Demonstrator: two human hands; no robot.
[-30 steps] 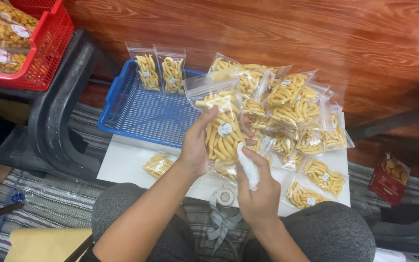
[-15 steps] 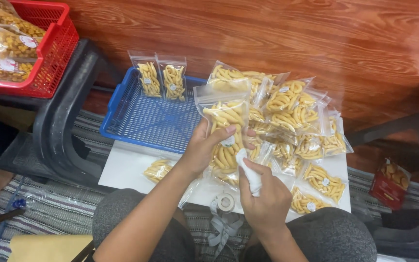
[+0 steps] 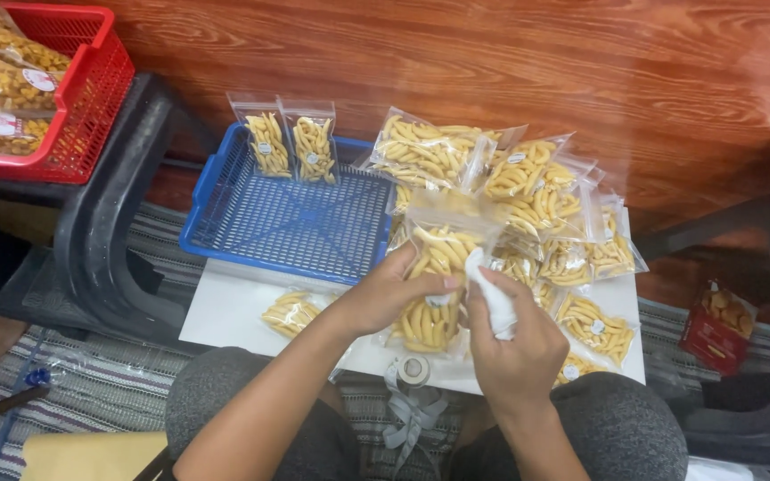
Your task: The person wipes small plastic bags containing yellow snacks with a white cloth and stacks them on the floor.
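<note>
The left hand (image 3: 383,298) reaches in from the near left, forearm angled up and to the right, its fingers and thumb clamped on a clear snack bag (image 3: 434,285) of yellow sticks held upright above the near edge of the white tabletop (image 3: 225,307). The right hand (image 3: 514,343) rises from the near right, curled shut around a white sheet of paper (image 3: 490,289) that touches the bag's right side. A blue basket (image 3: 291,223) sits far left, with more bags (image 3: 536,200) piled to the right.
</note>
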